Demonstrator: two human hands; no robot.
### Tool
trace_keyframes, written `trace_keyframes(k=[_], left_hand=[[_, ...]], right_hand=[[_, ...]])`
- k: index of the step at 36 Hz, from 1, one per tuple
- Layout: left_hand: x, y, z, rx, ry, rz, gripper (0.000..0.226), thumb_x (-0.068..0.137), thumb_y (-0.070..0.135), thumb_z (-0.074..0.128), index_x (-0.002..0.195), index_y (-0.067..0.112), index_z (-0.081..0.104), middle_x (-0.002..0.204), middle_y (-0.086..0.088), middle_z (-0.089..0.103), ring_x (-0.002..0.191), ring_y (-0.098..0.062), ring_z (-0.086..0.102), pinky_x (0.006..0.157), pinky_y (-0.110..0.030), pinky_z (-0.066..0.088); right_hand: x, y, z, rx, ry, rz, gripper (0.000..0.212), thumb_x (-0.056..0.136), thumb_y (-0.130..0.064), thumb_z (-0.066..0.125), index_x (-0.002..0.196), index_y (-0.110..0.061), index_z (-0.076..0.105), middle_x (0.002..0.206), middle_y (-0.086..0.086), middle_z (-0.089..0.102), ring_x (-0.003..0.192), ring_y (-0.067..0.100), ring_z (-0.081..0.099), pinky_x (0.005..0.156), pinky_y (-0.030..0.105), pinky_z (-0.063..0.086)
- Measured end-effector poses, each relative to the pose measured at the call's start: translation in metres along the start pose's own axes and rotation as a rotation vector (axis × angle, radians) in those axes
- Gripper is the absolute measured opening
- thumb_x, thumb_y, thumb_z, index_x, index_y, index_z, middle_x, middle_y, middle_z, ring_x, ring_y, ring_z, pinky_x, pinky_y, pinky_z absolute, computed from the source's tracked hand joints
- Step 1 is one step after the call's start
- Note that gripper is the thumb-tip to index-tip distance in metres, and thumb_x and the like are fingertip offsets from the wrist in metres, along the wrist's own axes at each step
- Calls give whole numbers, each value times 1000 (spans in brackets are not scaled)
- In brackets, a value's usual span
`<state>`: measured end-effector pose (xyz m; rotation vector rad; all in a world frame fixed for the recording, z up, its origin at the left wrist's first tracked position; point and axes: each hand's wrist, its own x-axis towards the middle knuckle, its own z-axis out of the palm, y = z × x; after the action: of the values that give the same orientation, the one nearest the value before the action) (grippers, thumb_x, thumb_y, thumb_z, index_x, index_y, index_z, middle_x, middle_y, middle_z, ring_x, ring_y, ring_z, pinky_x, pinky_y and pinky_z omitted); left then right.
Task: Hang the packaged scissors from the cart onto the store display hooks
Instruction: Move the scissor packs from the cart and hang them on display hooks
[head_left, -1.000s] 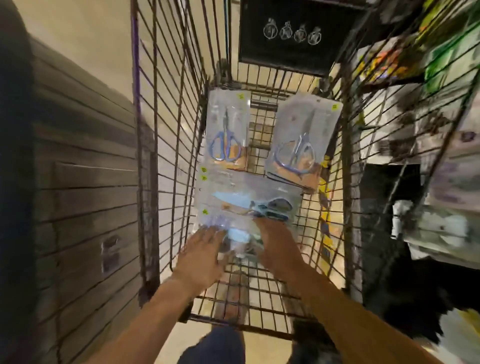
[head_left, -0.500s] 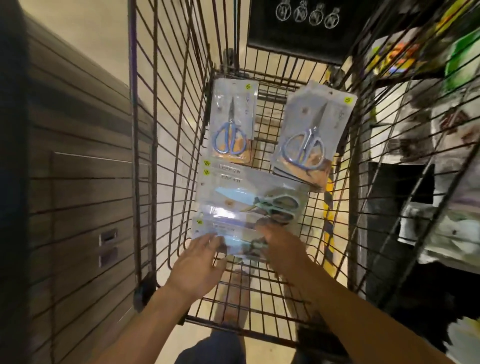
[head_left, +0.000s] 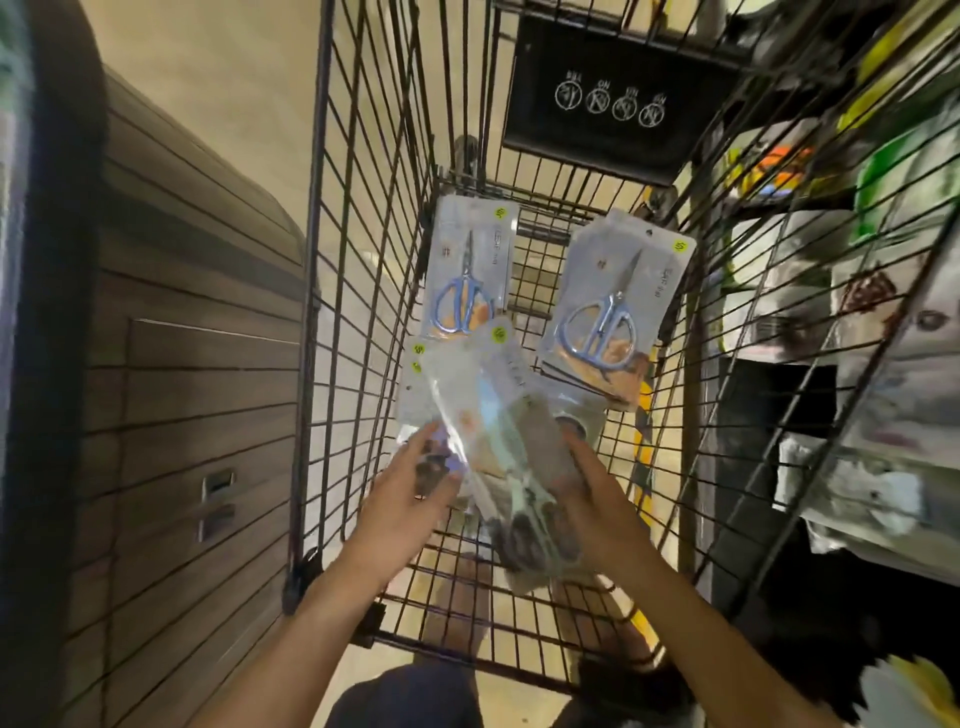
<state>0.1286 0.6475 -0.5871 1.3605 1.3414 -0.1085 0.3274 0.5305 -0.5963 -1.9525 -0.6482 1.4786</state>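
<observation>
The stack of scissor packs (head_left: 498, 447) is up off the cart floor now, tilted and blurred with motion; half a second back it lay flat on the wire. The person's right hand (head_left: 592, 499) grips the near right side of the stack, fingers wrapped along its edge and partly tucked behind the plastic. The left hand (head_left: 410, 499) meets the stack's left edge with fingers fairly straight; whether they pinch a pack or only steady it is too smeared to tell. How many packs are in the stack cannot be counted; glare washes over the top one.

Two more packs stay where they were at the far end of the cart (head_left: 363, 260): one with blue-handled scissors (head_left: 467, 280) on the far left, just beyond the raised stack and overlapped by its top corner, and a second (head_left: 608, 306) on the far right, slightly angled, resting on other packs.

Outward again: a dark panel with four round white symbols (head_left: 613, 104) hangs at the cart's far end, a wood-slat wall (head_left: 182, 415) runs along the left, and crowded store shelves (head_left: 857, 312) blur past on the right. No display hooks are clear in view.

So the pickup looks done for this batch, and the likely next step is carrying it to the hooks. The slick plastic could let packs slide apart.
</observation>
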Motion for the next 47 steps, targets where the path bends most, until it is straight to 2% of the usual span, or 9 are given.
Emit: trace_keyframes(k=[4,8,15,20,29,35,38,43,47], left_hand=[[2,17,8,-324,-78,-17,77,92,13,72,148,47,31,113,23,70,105,1,69,80,-17,56],[5,27,12,-465,-80,-6,94,83,8,82,151,47,30,134,6,66,120,-17,67,96,-44,58],[9,27,5,-405,79,109,107,81,-6,77,156,47,23,154,13,47,137,-11,51,101,-37,55],[3,20,-8,-377,137,123,108,85,-12,70,157,50,17,158,14,41,138,-6,48,83,-10,53],[-6,10,-19,-352,171,131,104,86,-13,69,158,44,19,146,34,44,132,12,47,91,-10,50],[-10,6,-18,-313,158,91,108,86,-12,69,156,52,16,147,33,45,134,7,48,105,-30,50],[-11,8,-16,-317,171,93,107,87,-12,68,157,50,17,152,26,44,133,9,48,99,-20,52],[-18,17,-17,-355,164,113,105,86,-17,64,158,44,18,149,28,43,126,17,48,87,-10,52],[-32,35,-27,-333,158,122,106,87,-12,67,155,54,19,129,50,45,118,25,48,81,-12,55]], right_hand=[[-1,-10,4,309,-36,113,51,101,-8,54,132,-50,51,121,-9,72,104,11,72,86,32,60],[0,-13,14,280,-112,145,56,104,-9,50,150,-39,37,121,-9,73,107,13,72,95,47,57],[20,-10,15,50,-61,79,63,99,-14,61,147,-44,33,121,-15,57,101,-9,62,67,3,49],[50,3,9,-331,104,-148,77,88,-16,75,151,-29,35,138,0,49,127,13,49,107,29,46],[86,24,30,-752,90,-248,97,75,-19,84,155,-20,29,155,2,38,146,23,30,122,45,26],[84,15,26,-849,79,-285,106,72,-11,86,156,-24,23,143,4,48,131,26,47,107,43,46],[90,14,19,-1026,-24,-293,113,74,-11,85,157,-31,11,132,5,59,114,30,61,84,44,56],[83,2,6,-853,-78,-201,70,97,-14,59,155,-37,27,129,3,59,117,30,61,93,43,52],[67,-12,-8,-718,-93,-117,84,92,-16,69,151,-51,20,135,-3,62,109,21,66,81,36,55]])
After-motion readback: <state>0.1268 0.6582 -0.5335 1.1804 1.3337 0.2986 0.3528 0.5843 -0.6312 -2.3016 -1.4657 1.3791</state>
